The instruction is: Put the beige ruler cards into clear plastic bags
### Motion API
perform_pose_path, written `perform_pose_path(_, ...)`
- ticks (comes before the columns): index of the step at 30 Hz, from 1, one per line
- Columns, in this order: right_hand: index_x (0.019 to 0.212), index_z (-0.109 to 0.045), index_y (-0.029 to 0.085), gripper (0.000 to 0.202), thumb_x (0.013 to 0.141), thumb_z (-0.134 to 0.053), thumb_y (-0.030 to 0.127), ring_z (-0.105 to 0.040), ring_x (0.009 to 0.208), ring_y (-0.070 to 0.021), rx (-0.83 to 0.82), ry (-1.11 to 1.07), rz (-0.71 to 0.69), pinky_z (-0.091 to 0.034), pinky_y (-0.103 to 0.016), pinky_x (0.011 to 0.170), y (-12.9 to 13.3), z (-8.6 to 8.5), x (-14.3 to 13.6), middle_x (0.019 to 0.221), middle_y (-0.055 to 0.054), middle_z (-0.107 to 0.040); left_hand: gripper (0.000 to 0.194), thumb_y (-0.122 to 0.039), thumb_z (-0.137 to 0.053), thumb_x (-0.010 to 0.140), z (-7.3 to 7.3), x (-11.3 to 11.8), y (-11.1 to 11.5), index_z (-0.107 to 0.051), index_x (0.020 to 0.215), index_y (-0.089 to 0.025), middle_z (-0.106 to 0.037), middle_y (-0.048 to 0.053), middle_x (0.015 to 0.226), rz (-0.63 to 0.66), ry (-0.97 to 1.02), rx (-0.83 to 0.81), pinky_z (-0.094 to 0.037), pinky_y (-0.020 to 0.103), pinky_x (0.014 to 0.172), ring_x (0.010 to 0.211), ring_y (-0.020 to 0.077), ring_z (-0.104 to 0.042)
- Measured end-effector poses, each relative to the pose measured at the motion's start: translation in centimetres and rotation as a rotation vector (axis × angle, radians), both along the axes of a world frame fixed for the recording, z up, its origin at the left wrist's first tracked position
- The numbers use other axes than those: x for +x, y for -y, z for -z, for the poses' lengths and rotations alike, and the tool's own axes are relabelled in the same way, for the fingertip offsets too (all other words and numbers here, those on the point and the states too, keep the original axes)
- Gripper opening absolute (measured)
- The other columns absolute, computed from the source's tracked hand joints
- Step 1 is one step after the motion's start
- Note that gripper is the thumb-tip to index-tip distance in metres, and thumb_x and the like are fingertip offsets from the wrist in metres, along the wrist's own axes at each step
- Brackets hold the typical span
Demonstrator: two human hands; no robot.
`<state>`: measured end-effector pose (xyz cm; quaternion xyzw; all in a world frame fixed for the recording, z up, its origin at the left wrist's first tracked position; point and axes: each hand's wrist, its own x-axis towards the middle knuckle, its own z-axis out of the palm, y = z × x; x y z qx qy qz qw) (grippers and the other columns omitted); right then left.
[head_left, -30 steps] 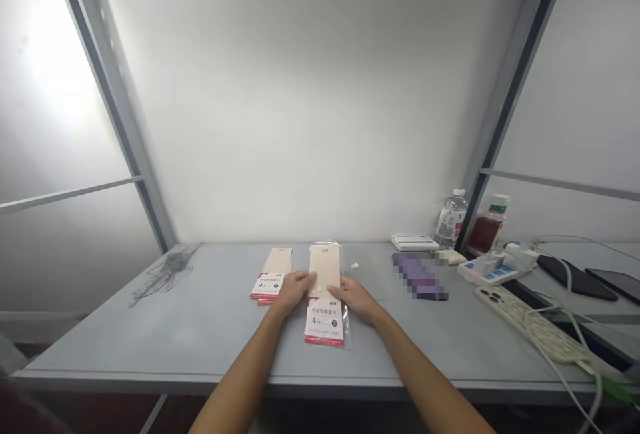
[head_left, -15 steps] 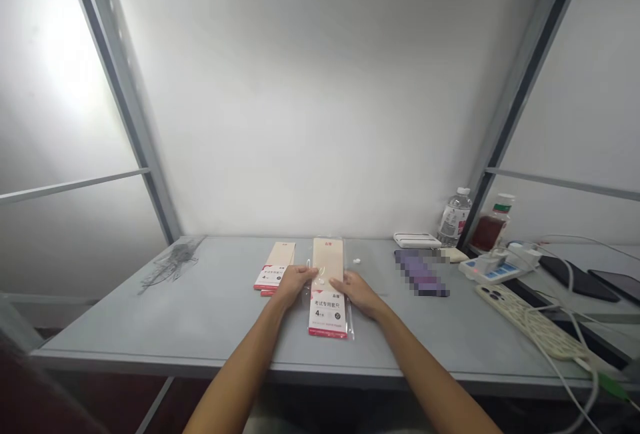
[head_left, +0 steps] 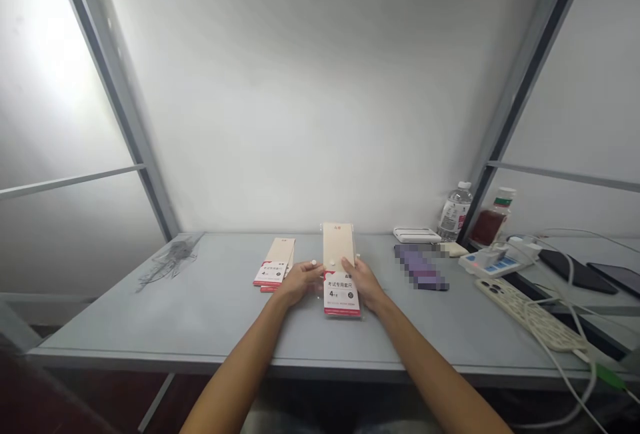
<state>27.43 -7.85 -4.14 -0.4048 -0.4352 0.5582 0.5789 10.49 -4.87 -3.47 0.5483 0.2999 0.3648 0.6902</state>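
On my left, two or more packets [head_left: 274, 267] are lying stacked on the desk [head_left: 150, 327]. My left hand [head_left: 299, 281] is curling just right of them, its fingertips meeting the left edge of the packet [head_left: 341, 294] before me; whether they are pinching it, I cannot tell. A small white thing [head_left: 314, 262] is showing by those fingertips. The packet is sitting between my hands, its long side pointing away from me. It is showing a cream upper part, a round snap, a white printed panel and a red lower edge, with clear film peeking out around it. My right hand [head_left: 366, 281] is grasping its right edge, thumb pressing on the front.
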Motion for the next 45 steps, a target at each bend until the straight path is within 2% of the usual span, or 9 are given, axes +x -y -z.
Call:
perform_pose_path(8,0.095,-0.055,0.017,0.033,0.071,-0.062,0.039,-0.066,0.068,-0.0232,-0.018,-0.022,-0.066,-0.052,-0.036,0.062,0.3,0.0,0.0,0.08,-0.007,-0.069,0.027,-0.036,-0.07,0.063,0.5,-0.2,-0.4,-0.06,0.07,-0.012,-0.06,0.004,0.064,-0.018,-0.049,0.036,-0.043,0.027,0.059,0.058,0.0118,-0.055)
perform_pose_path(12,0.089,-0.06,0.015,0.032,0.07,-0.063,0.04,-0.065,0.067,-0.0226,-0.029,0.071,-0.042,-0.051,-0.034,0.061,0.2,0.0,0.4,0.078,-0.008,-0.069,0.034,-0.041,-0.069,0.062,0.0,-0.4,-0.4,-0.061,0.078,-0.013,-0.059,0.003,0.065,-0.087,-0.089,0.093,-0.041,0.024,0.051,0.053,0.0111,-0.054)
perform_pose_path(16,0.086,-0.062,0.016,0.031,0.07,-0.063,0.042,-0.065,0.068,-0.022,-0.028,0.134,-0.001,-0.05,-0.032,0.061,0.0,0.1,0.7,0.079,-0.008,-0.07,0.046,-0.054,-0.053,0.071,-0.6,-0.5,-0.2,-0.059,0.093,-0.014,-0.059,0.005,0.072,-0.088,-0.027,0.023,-0.039,0.022,0.045,0.053,0.0109,-0.054)
perform_pose_path(20,0.082,-0.065,0.014,0.034,0.069,-0.062,0.046,-0.064,0.066,-0.0218,-0.028,0.195,-0.069,-0.048,-0.033,0.061,0.2,0.0,0.6,0.075,-0.008,-0.07,0.043,-0.054,-0.052,0.072,-0.7,-0.3,0.0,-0.059,0.087,-0.015,-0.059,0.004,0.072,-0.038,-0.01,-0.022,-0.039,0.021,0.045,0.053,0.0099,-0.053)
perform_pose_path(27,0.077,-0.066,0.012,0.037,0.067,-0.062,0.047,-0.062,0.065,-0.0206,0.02,0.277,-0.192,-0.046,-0.032,0.062,1.0,-0.6,0.4,0.07,-0.008,-0.069,0.035,-0.046,-0.061,0.068,-0.2,-0.2,0.1,-0.059,0.072,-0.012,-0.061,0.005,0.07,0.01,-0.079,0.099,-0.042,0.026,0.06,0.063,0.0134,-0.056)
perform_pose_path(32,0.08,-0.066,0.013,0.039,0.066,-0.062,0.049,-0.062,0.067,-0.0206,0.045,0.328,-0.196,-0.046,-0.033,0.065,1.0,-0.7,0.4,0.073,-0.007,-0.069,0.036,-0.048,-0.054,0.072,0.1,-0.1,0.1,-0.057,0.069,-0.013,-0.057,0.001,0.063,0.005,-0.149,0.226,-0.039,0.025,0.057,0.058,0.011,-0.051)
perform_pose_path(35,0.076,-0.065,0.013,0.038,0.067,-0.06,0.05,-0.061,0.063,-0.019,0.058,0.375,-0.18,-0.046,-0.031,0.062,1.0,-0.4,0.2,0.069,-0.006,-0.068,0.037,-0.05,-0.051,0.073,0.3,0.2,0.2,-0.057,0.071,-0.013,-0.057,0.002,0.065,-0.033,-0.231,0.289,-0.039,0.024,0.055,0.058,0.0115,-0.051)
perform_pose_path(38,0.071,-0.061,0.014,0.035,0.071,-0.057,0.049,-0.055,0.048,-0.014,0.039,0.408,-0.174,-0.044,-0.026,0.047,1.0,-0.4,0.1,0.058,-0.003,-0.063,0.036,-0.05,-0.048,0.075,0.5,0.5,0.1,-0.057,0.076,-0.014,-0.059,0.003,0.07,-0.11,-0.286,0.334,-0.04,0.024,0.055,0.062,0.0129,-0.053)
perform_pose_path(45,0.092,-0.058,0.016,0.032,0.073,-0.055,0.041,-0.043,0.033,-0.0071,0.067,0.495,-0.135,-0.031,-0.019,0.029,0.8,-0.2,0.3,0.057,0.001,-0.059,0.043,-0.056,-0.036,0.078,0.7,0.5,-0.7,-0.053,0.069,-0.017,-0.057,0.002,0.064,-0.513,-0.509,0.458,-0.038,0.024,0.054,0.06,0.0143,-0.053)
